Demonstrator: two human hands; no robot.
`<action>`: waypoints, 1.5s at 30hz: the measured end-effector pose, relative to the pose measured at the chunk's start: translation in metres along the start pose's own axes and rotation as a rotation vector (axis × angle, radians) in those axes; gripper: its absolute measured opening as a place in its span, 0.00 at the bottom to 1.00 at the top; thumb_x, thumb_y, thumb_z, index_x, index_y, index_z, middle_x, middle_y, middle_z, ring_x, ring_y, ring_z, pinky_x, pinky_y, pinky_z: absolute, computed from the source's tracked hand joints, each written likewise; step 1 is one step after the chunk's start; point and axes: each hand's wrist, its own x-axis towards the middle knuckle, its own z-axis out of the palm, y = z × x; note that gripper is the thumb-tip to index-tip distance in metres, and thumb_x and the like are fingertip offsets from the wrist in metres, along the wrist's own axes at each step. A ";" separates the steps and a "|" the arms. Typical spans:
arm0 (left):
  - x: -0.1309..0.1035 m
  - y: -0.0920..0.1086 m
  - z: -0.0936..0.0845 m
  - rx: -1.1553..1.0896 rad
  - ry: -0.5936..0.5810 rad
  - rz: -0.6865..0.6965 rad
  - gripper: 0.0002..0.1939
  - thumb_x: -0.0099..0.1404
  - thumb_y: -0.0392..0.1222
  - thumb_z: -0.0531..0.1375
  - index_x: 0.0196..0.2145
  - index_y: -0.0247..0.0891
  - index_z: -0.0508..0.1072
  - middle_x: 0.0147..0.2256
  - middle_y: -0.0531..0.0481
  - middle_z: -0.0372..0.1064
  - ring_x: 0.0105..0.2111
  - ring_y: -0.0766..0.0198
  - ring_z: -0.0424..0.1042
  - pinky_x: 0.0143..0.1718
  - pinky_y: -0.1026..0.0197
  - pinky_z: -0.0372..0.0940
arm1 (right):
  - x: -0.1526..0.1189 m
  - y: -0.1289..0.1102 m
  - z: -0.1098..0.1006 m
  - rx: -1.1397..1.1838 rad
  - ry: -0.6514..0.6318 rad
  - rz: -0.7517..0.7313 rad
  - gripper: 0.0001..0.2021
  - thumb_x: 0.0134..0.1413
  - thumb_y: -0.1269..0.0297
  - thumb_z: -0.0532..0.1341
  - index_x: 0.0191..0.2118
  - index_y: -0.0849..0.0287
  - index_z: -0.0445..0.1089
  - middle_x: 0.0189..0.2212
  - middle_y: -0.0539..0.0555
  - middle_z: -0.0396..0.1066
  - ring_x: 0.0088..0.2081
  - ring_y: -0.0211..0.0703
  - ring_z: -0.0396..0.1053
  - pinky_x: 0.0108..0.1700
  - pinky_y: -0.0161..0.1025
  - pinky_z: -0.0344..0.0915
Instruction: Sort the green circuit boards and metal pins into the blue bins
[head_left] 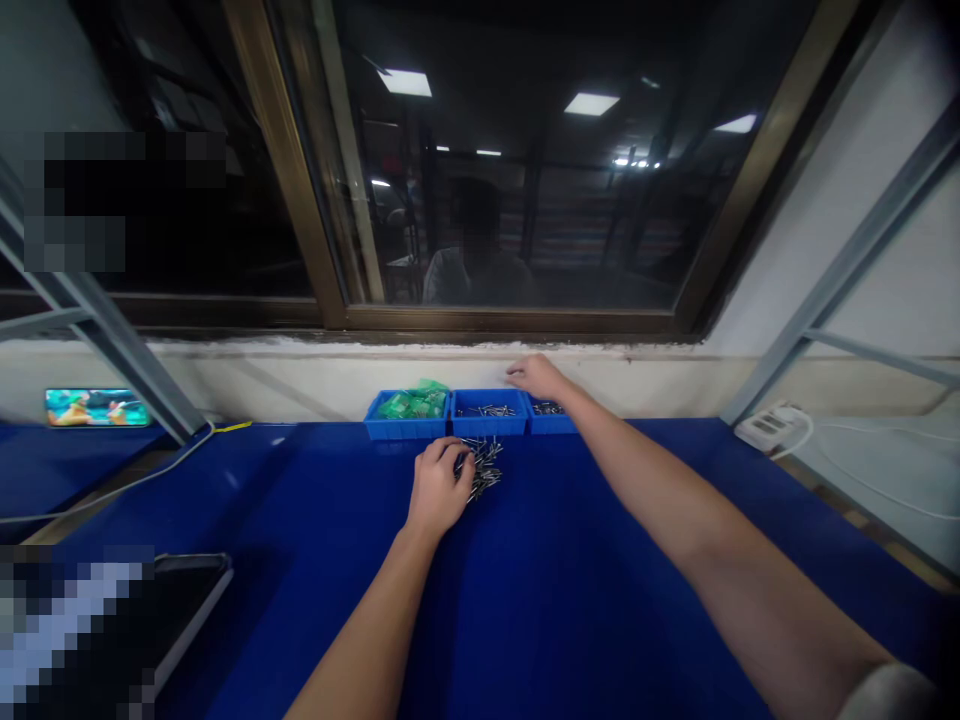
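Observation:
On the blue table [570,600] lies a heap of thin metal screws [487,472]. My left hand [441,484] rests at the heap's left side, its fingers curled onto the screws and partly hiding them. Behind the heap stand three blue bins in a row. Green packets [412,403] fill the left bin [409,431]; loose screws lie in the middle bin [490,426] and small metal pieces in the right bin [551,425]. Above the middle and right bins is my right hand [538,376], thumb and fingers pinched together. Whatever is in that pinch is too small to make out.
A phone [97,408] showing a picture leans at the far left. A dark tray-like object [191,590] sits at the lower left. Grey metal posts [787,350] flank the table, and a white power strip [769,425] with cables lies right. A wall and window [525,230] rise behind.

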 end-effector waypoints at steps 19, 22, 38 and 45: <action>-0.004 0.000 0.013 0.264 -0.481 -0.115 0.39 0.62 0.66 0.41 0.62 0.37 0.53 0.64 0.39 0.44 0.63 0.49 0.43 0.60 0.48 0.45 | -0.126 -0.082 0.090 0.091 0.008 0.205 0.19 0.54 0.55 0.56 0.50 0.55 0.69 0.48 0.58 0.67 0.51 0.53 0.59 0.51 0.48 0.55; -0.005 -0.002 0.015 0.270 -0.560 -0.107 0.41 0.62 0.68 0.35 0.62 0.37 0.51 0.64 0.39 0.42 0.64 0.50 0.41 0.61 0.47 0.41 | -0.123 -0.078 0.090 0.145 0.052 0.178 0.16 0.54 0.57 0.57 0.45 0.55 0.72 0.43 0.57 0.69 0.47 0.47 0.63 0.50 0.43 0.57; 0.002 -0.004 0.021 0.239 -0.644 -0.038 0.37 0.65 0.62 0.34 0.63 0.36 0.48 0.64 0.38 0.40 0.64 0.52 0.41 0.61 0.46 0.41 | -0.113 -0.076 0.093 0.267 0.056 0.188 0.04 0.49 0.67 0.59 0.32 0.55 0.71 0.33 0.51 0.73 0.36 0.39 0.68 0.41 0.35 0.61; 0.004 0.003 0.022 0.210 -0.430 0.007 0.28 0.68 0.54 0.43 0.58 0.33 0.58 0.60 0.36 0.53 0.60 0.53 0.52 0.59 0.50 0.48 | -0.115 -0.073 0.093 0.369 0.211 0.190 0.07 0.51 0.63 0.57 0.31 0.57 0.73 0.30 0.52 0.72 0.32 0.40 0.67 0.38 0.36 0.62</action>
